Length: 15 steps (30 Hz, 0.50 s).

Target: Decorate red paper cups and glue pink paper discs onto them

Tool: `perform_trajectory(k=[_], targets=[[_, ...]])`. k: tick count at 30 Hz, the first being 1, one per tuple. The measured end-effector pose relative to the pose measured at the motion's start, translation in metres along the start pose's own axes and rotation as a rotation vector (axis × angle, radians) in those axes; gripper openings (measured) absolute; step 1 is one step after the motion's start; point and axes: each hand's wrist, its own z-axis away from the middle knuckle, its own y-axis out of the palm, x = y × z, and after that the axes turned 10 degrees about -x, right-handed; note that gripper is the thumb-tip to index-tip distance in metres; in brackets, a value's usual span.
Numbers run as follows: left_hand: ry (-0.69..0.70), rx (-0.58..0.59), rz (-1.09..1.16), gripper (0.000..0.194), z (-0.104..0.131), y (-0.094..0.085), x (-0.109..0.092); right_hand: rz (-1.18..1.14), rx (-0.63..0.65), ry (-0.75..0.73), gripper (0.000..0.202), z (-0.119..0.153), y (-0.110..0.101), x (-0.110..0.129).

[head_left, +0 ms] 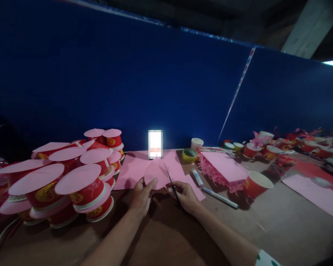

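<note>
My left hand pinches the lower left edge of a round pink paper disc between thumb and fingers. Wrapped around the handles of a pair of scissors is my right hand, just right of the disc. The blades point up and away, along the disc's right edge; I cannot tell whether they touch it. Larger pink paper sheets lie flat behind both hands. A small pink paper piece rests by my right hand.
On the left, red paper cups topped with pink discs stand stacked. To the right are a tape roll, a white-and-blue tube, a marker, fringed pink paper and a red cup. A blue panel rises behind.
</note>
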Motion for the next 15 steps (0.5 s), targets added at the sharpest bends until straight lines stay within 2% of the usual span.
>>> perform_trajectory(k=[11, 15], targets=[[-0.045, -0.014, -0.035, 0.042, 0.0038, 0.0008, -0.0033, 0.007, -0.001, -0.003, 0.043, 0.0007, 0.0002, 0.0062], [-0.053, -0.011, -0.073, 0.045, 0.0036, 0.0001, -0.0015, 0.009, 0.005, -0.051, 0.038, 0.0002, -0.0006, 0.0061]])
